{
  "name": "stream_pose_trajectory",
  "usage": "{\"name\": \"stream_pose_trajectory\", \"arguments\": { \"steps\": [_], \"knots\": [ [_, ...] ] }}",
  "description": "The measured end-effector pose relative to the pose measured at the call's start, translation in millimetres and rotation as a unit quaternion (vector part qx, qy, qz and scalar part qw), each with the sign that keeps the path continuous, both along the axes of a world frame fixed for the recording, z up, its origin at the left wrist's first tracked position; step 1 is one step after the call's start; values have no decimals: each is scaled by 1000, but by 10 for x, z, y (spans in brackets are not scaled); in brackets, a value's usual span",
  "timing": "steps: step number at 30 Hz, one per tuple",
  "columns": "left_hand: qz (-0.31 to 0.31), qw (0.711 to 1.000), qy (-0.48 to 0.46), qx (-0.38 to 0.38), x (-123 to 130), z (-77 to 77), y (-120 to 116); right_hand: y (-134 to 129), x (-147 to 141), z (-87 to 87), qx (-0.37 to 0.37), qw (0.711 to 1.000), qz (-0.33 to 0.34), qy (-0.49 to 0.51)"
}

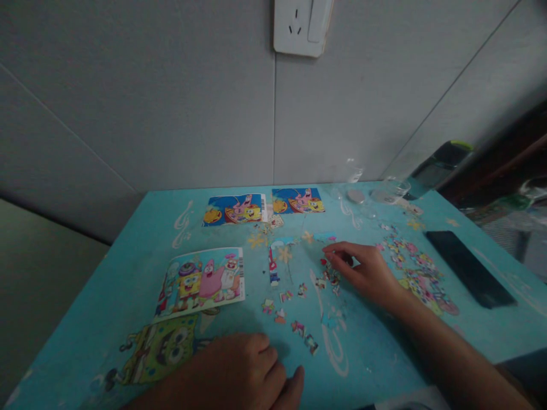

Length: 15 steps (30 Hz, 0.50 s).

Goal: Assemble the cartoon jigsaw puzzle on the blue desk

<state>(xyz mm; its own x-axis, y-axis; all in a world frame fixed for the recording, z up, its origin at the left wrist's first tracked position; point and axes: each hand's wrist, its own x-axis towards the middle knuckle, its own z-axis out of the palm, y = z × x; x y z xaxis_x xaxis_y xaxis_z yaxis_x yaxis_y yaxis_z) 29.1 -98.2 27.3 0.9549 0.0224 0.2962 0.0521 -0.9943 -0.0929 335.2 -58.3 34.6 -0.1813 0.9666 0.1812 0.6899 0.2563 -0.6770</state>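
Note:
My right hand [359, 265] is over the loose puzzle pieces [331, 276], thumb and forefinger pinched together; whatever is between them is too small to name. A red piece lies just below those fingertips. Left of it is a partly joined puzzle edge [273, 265], an upright strip and a top row. My left hand [252, 373] rests near the front edge with its fingers curled, nothing visible in them. More pieces [299, 327] are scattered between the hands. At the left lies a picture card [205, 282] with cartoon figures.
Two blue picture cards [235, 209] [298, 201] lie at the back by the wall. At the right are a heap of colourful pieces [421, 279], a dark flat object [470, 269], clear containers [395, 188] and a bottle [440, 165]. A socket [301, 25] is on the wall.

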Motion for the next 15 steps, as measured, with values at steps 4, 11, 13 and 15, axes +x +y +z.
{"name": "stream_pose_trajectory", "arguments": {
  "steps": [4, 11, 13, 15],
  "knots": [
    [-18, 999, -24, 19, 3, 7, 3, -3, 6, -7, -4, 1000, -1, -6],
    [-27, 999, -29, 30, 12, 56, 27, 4, 14, -19, 0, 1000, 2, -6],
    [-22, 999, -25, 31, 13, 60, 18, 9, 16, -24, 1, 1000, 1, -8],
    [-21, 999, -21, 28, 15, 62, 10, 9, 18, -29, -2, 1000, 1, -6]
  ]
}}
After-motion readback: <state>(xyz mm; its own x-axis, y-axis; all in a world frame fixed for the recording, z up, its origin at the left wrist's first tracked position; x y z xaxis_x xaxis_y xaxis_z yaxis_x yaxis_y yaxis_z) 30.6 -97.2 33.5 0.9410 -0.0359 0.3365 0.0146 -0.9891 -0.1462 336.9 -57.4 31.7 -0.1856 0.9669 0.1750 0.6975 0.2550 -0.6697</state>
